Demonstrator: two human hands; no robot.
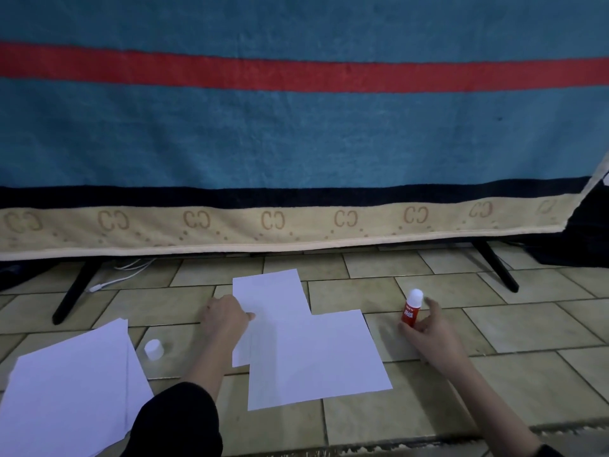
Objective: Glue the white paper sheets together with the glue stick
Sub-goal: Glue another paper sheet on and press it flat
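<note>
Fingers [416,331] of the right hand [431,338] curl round the lower barrel of the red glue stick [410,312], which stands upright on the tiled floor [494,324] with its white tip uppermost, just right of the paper. Fingers of the left hand [224,319], loosely bent, rest on the left edge of the far white sheet [268,298], thumb lying on the paper. A second, nearer white sheet [313,357] overlaps the far one's lower right portion; both lie flat on the floor, centre. The white cap [154,348] stands on the floor left of the left forearm. A stack of white sheets [69,390] lies at the floor's near left. Behind hangs a blue towel [296,133] with a red stripe, above black stand legs [74,291].
</note>
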